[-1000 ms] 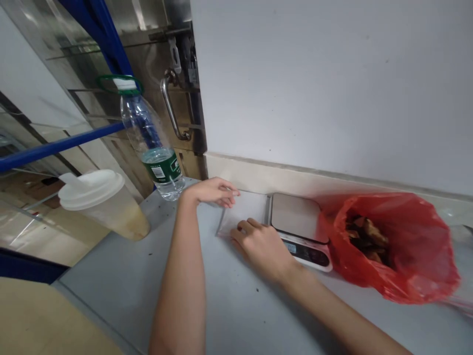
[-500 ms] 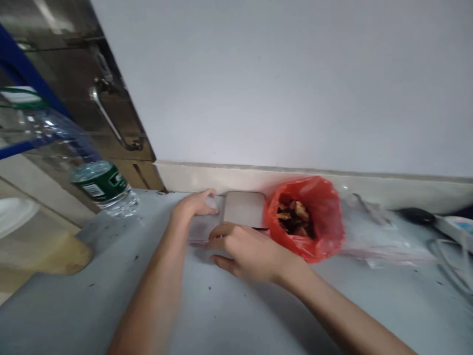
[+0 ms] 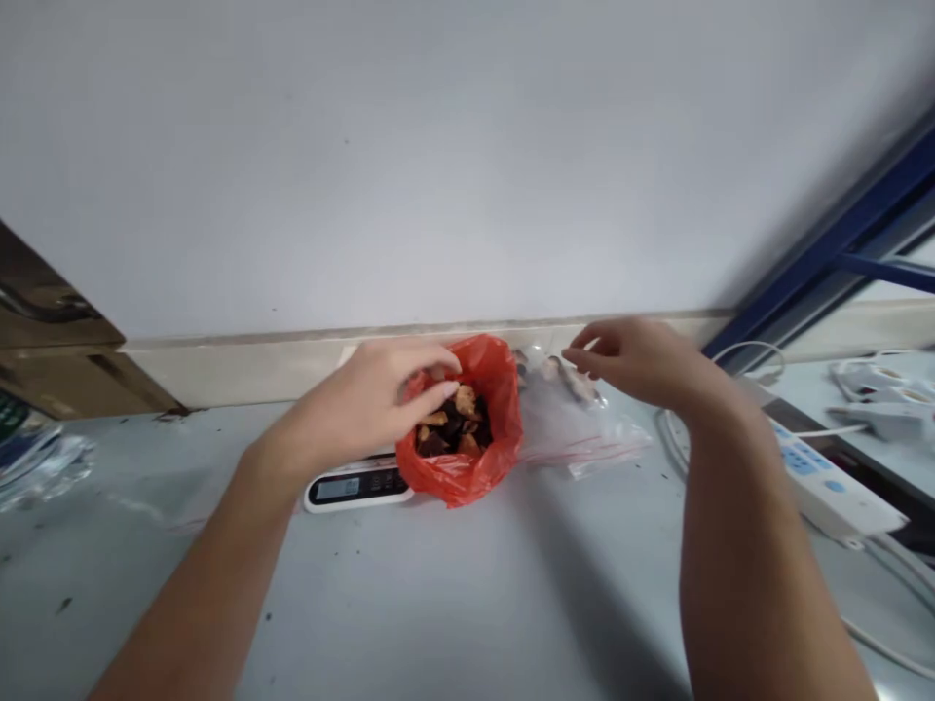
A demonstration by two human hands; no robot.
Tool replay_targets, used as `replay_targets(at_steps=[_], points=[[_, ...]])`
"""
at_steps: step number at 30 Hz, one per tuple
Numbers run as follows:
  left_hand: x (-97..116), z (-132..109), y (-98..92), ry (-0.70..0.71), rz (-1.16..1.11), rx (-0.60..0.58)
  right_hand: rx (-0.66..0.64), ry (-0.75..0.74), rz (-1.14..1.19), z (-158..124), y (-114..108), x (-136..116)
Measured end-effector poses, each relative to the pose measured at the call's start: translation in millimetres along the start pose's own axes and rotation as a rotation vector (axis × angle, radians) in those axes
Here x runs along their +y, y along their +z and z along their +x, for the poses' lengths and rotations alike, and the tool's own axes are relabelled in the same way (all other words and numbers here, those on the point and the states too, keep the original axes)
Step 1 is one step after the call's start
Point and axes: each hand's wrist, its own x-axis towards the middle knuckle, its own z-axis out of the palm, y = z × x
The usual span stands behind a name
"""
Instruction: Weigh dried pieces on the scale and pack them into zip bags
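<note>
A red plastic bag [image 3: 504,409] stands upright with its mouth wide, holding brown and dark dried pieces [image 3: 464,419]. My left hand [image 3: 372,394] is at the bag's left rim, thumb and fingers apart; whether it touches the rim I cannot tell. Partly under my left wrist is a white digital scale [image 3: 357,489] with a small lit display. To the right of the red bag lies a clear zip bag [image 3: 570,424] with a few pale-and-dark pieces inside. Just above its right part hovers my right hand [image 3: 635,360], fingers loosely bent and apart, with nothing visible in them.
A white power strip [image 3: 833,482] with cables lies at the right, below a blue metal frame [image 3: 825,234]. Part of a clear bottle [image 3: 44,462] shows at the left edge. Behind everything rises a white wall [image 3: 438,175]. Dark crumbs dot the grey tabletop [image 3: 409,604].
My view has swung to the right. My left hand has gone from the clear bag at the scale's left to the red bag. My right hand has moved right, over the zip bag.
</note>
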Motion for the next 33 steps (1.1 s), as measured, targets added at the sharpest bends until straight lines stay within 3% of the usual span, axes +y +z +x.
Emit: replay_targets(at_steps=[3,6,9,12,17,22,26,30,33], points=[[10,8,21.9,0.019,0.037,-0.202,-0.179,0.131,-0.067,6,4,16],[6,10,37.6,-0.01,0.098,-0.315,-0.284,0.121,-0.054,10,14,16],[-4,10,43.9,-0.049,0.172,-0.387,-0.252,0.087,-0.02,12,21,10],[-11,9,38.7,-0.143,0.227,-0.411,-0.096,0.079,0.122,11,21,3],[-10,3,16.9,-0.141,0.204,-0.19,0.209,-0.054,0.417,8,12,-3],[-15,-2,-1.0,-0.126,0.002,0.141,0.367,-0.23,0.593,-7,2,-23],[-21,-8,-14.2,-0.173,-0.147,0.393,0.287,-0.458,0.628,-26,2,-51],[-24,-17,-25.9,-0.115,-0.315,0.322,0.112,-0.605,0.648,-32,16,-76],[-25,-22,-32.0,-0.144,-0.323,0.294,0.065,-0.553,0.684,-26,31,-85]])
